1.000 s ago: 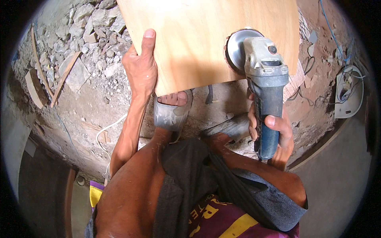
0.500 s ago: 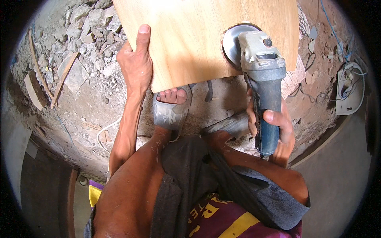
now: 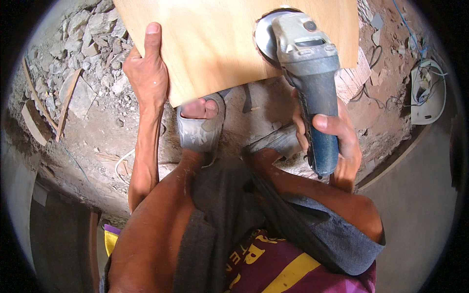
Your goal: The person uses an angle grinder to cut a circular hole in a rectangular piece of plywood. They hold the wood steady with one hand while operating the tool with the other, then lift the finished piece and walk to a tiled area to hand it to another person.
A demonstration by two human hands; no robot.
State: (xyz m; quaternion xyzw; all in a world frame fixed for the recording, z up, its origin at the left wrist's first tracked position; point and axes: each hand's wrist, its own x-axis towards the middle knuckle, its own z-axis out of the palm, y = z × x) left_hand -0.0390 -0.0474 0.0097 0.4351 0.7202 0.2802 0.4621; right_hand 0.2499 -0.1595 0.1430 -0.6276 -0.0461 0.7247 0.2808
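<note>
A light wood-grained panel (image 3: 210, 49) spans the top of the view, above my sandalled feet. My left hand (image 3: 146, 75) grips its left edge, with the thumb lying on the upper face and the fingers hidden beneath. In my right hand (image 3: 337, 132) is a blue and grey angle grinder (image 3: 312, 73), held around the body with its head pointing away from me. The grinder's round guard and disc area (image 3: 267, 36) sits at a dark-edged curved cut in the panel. Whether the disc is spinning I cannot tell.
Broken rubble (image 3: 83, 39) lies at the far left, beside thin wooden strips (image 3: 68, 102). A white plastic piece (image 3: 430, 93) with cables stands at the right. My left sandal (image 3: 200, 129) is just under the panel's near edge. A thin blue cable (image 3: 408, 24) runs at the far right.
The panel, both hands and the grinder appear shifted left and slightly up in the view, along with the surroundings. The grinder has tilted slightly and its head sits farther left along the panel.
</note>
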